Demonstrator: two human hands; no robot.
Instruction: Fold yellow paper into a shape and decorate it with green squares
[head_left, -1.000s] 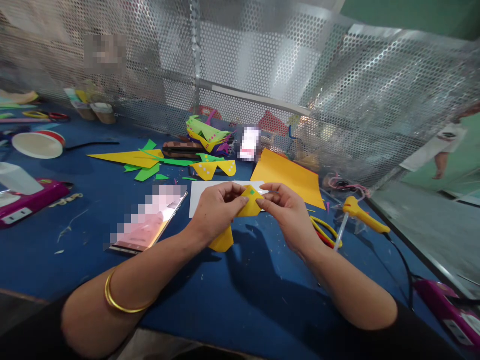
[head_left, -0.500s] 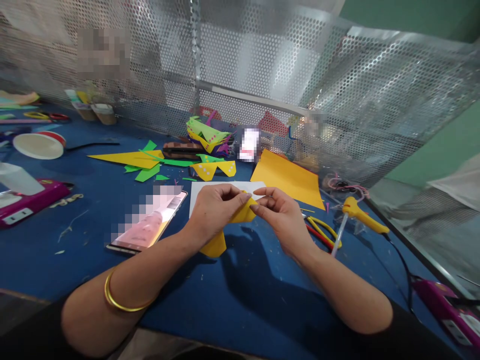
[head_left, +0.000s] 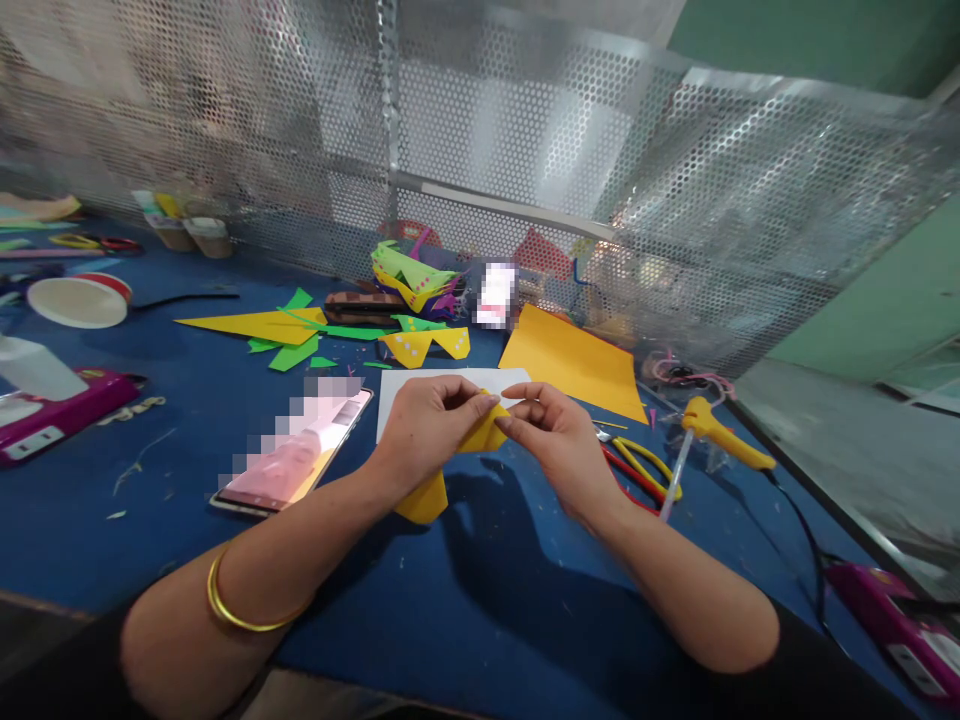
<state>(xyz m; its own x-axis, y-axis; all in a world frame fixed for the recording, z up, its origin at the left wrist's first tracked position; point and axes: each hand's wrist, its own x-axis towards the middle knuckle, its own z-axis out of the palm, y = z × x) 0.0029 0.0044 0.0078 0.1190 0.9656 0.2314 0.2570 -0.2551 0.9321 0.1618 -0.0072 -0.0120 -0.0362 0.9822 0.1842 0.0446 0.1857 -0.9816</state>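
Hands meet over the blue table (head_left: 480, 600): left hand (head_left: 427, 425) and right hand (head_left: 559, 440) both pinch a folded yellow paper (head_left: 431, 490) between fingertips, held just above the surface, near a white sheet (head_left: 397, 390), with a phone (head_left: 292, 460) to the left

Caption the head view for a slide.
Both hands, left hand and right hand, pinch a folded yellow paper piece above the blue table.

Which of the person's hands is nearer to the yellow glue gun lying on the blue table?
The right hand. It lies just left of the yellow glue gun, with the scissors between them. The left hand is further left, beyond the folded yellow paper that both hands pinch.
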